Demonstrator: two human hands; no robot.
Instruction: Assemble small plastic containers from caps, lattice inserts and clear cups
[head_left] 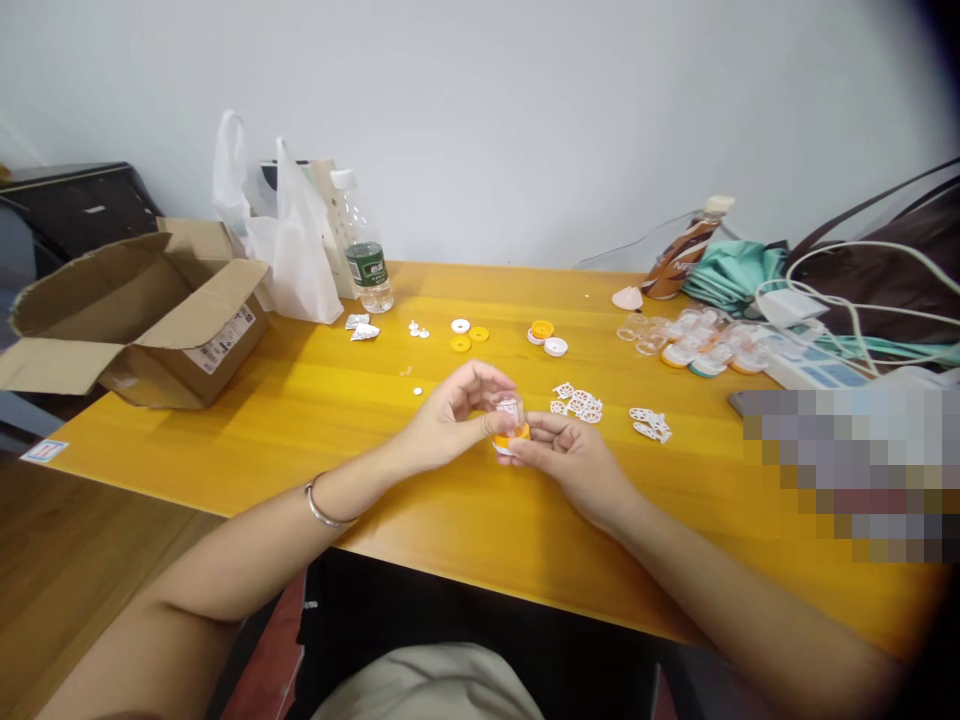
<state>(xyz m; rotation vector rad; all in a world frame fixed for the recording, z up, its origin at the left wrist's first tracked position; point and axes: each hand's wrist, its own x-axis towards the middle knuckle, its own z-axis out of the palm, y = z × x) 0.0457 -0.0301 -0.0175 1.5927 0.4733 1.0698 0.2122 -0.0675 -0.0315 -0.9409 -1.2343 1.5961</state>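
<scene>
Between my two hands, over the table's near half, is a small round orange-and-white case with a clear cover (511, 436). My left hand (469, 410) curls over its top, thumb and fingers closed on the clear upper part. From the right, my right hand (574, 455) pinches the orange and white base. White wheel-shaped plastic pieces (577, 402) lie just beyond my right hand, with a second group of white pieces (650, 424) farther right. Orange and white round parts (546, 336) sit behind them. More yellow and white discs (469, 337) rest beyond my left hand.
An open cardboard box (180, 330) stands at the left, beside a white plastic bag (296, 250) and a water bottle (367, 250). Finished-looking clear-topped cases (705, 345), a brown bottle (686, 250) and white cables (862, 255) crowd the right. Foil packets (364, 328) lie near the water bottle.
</scene>
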